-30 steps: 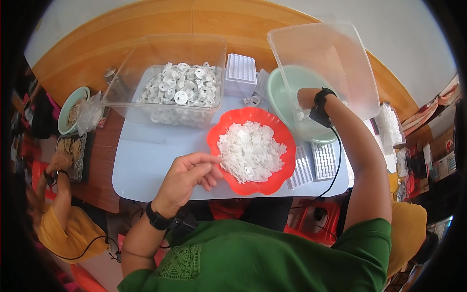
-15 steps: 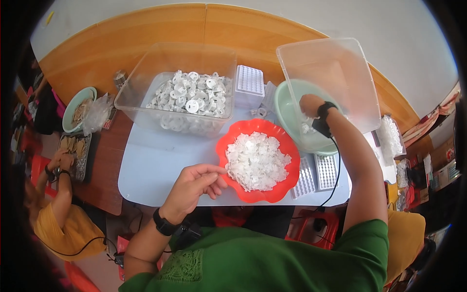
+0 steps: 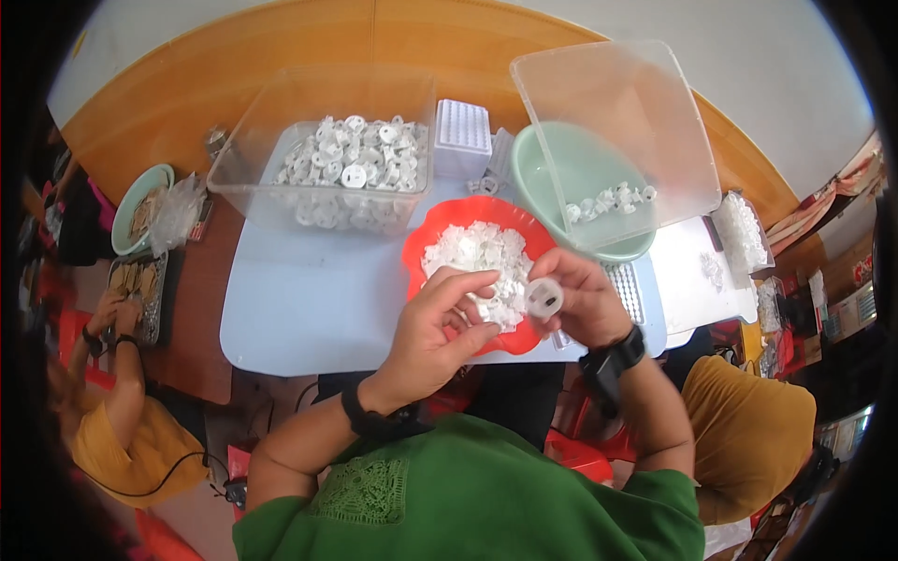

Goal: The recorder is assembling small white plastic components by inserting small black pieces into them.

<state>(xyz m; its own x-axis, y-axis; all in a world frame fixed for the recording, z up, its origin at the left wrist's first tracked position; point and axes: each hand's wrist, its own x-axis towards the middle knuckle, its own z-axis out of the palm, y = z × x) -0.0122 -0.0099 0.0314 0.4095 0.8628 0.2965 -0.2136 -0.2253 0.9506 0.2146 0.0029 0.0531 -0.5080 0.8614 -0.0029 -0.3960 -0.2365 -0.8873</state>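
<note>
While busy two-handed over the red scalloped bowl (image 3: 413, 271), pinched a round white plastic cap (image 3: 544, 297)

Clamped the cap between thumb and fingers of the right hand (image 3: 591, 304), above the bowl's right edge, dark-marked face toward the camera; held the left hand (image 3: 430, 327) near the translucent white plastic pieces (image 3: 477, 243), thumb and forefinger apart; could not tell about anything tucked behind its curled fingers; judged the cap light, stiff, probably smooth enough to slip, hardly fragile; judged best to grasp by the outer rim, off the marked face.
</note>
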